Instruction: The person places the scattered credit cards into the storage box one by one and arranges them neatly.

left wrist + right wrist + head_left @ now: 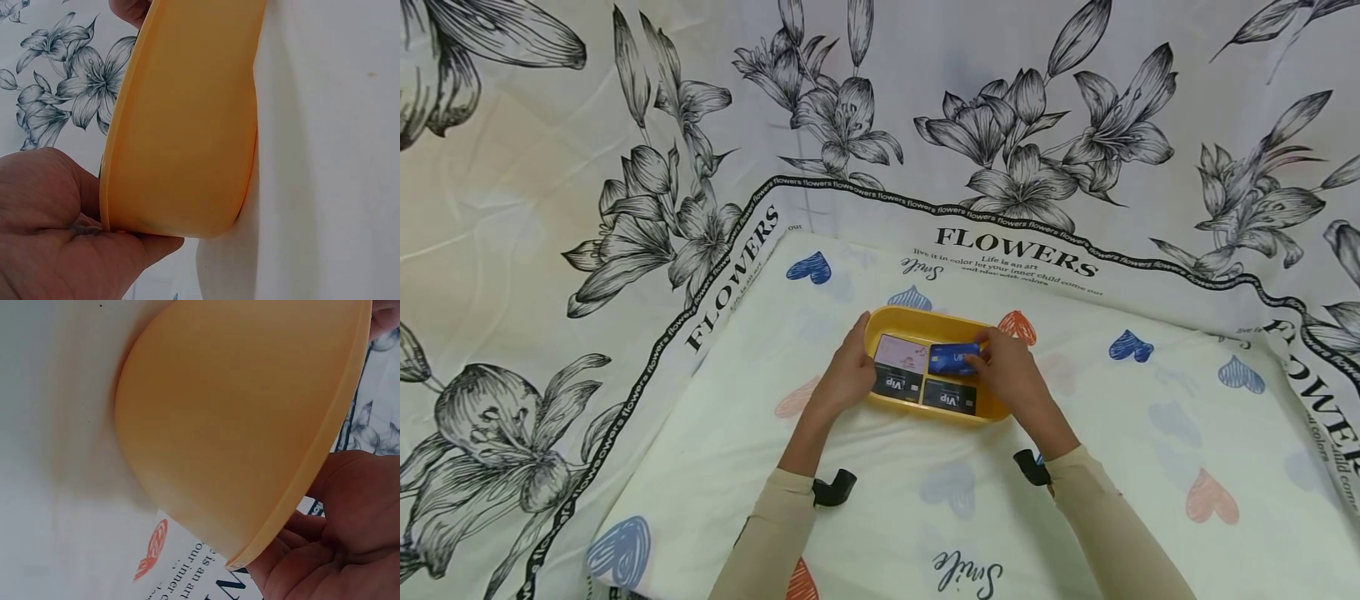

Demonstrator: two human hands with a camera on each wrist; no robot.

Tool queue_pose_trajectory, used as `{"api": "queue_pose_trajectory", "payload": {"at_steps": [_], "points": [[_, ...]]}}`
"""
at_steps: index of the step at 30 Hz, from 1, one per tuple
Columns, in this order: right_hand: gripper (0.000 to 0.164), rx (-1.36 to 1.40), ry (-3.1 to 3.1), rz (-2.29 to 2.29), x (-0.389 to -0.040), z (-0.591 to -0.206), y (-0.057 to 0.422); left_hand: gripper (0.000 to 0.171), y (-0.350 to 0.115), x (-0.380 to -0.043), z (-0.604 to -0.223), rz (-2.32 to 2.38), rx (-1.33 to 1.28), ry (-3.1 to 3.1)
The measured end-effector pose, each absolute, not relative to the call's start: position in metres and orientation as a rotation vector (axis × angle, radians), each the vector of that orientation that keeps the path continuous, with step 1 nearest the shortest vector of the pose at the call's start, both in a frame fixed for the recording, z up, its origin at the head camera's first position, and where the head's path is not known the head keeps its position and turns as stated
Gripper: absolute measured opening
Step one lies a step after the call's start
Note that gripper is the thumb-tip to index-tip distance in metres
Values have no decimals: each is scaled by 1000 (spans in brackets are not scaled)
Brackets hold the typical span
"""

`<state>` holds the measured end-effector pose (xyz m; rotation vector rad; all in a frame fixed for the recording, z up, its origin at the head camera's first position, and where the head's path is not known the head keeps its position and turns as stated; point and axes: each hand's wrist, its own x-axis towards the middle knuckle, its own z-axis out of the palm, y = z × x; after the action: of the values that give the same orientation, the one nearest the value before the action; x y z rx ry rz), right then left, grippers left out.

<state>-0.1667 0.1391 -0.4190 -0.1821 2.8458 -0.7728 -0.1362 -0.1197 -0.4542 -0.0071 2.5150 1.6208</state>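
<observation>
A yellow plastic tray (pixel 936 320) sits on the padded cloth, with cards laid in two rows inside it. My left hand (pixel 847 373) grips the tray's left end; in the left wrist view its thumb is at the rim and its fingers lie against the outer wall (pixel 181 125). With thumb and fingertips, my right hand (pixel 1009 371) pinches the right end of a blue VIP card (pixel 951 358) in the upper row. Left of that card lies a pink card (pixel 901 353). Two black Vip cards, one on the left (pixel 896 382) and one on the right (pixel 950 397), form the lower row.
The tray rests on white cloth printed with hearts (pixel 1212 496) and lettering. A flower-printed cloth (pixel 1018 179) with a black band surrounds the padded surface and rises behind it. Black straps (pixel 835 487) are at both wrists.
</observation>
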Motion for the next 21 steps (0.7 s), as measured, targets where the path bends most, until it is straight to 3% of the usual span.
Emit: {"api": "queue_pose_trajectory", "payload": {"at_steps": [21], "points": [[43,-94,2856,-637,-173,-428,134,80,-120,-136,-454,1610,10,2522]]}}
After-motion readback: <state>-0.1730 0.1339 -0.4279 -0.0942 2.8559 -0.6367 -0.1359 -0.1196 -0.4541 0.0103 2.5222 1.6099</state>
